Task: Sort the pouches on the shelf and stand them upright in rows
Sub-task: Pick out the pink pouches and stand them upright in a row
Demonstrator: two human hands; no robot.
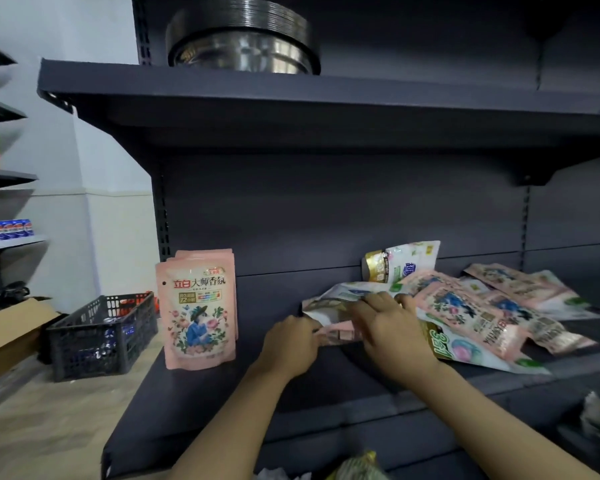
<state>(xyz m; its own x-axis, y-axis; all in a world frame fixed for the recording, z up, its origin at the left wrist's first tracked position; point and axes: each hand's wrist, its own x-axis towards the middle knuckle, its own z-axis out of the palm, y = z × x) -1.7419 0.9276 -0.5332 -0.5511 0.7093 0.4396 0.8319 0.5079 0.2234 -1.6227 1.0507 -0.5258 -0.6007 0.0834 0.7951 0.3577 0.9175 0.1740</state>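
Observation:
A short row of pink floral pouches stands upright at the left end of the dark shelf. A loose heap of pink and white pouches lies flat on the shelf's right half, one white pouch propped against the back panel. My left hand grips the near edge of a pink pouch at the heap's left end. My right hand presses down on that same pouch and the white one under it, fingers curled over them.
A black plastic crate and a cardboard box sit on the floor to the left. A stack of metal pans rests on the shelf above. Other shelving with cans stands far left. More packaging shows at the bottom edge.

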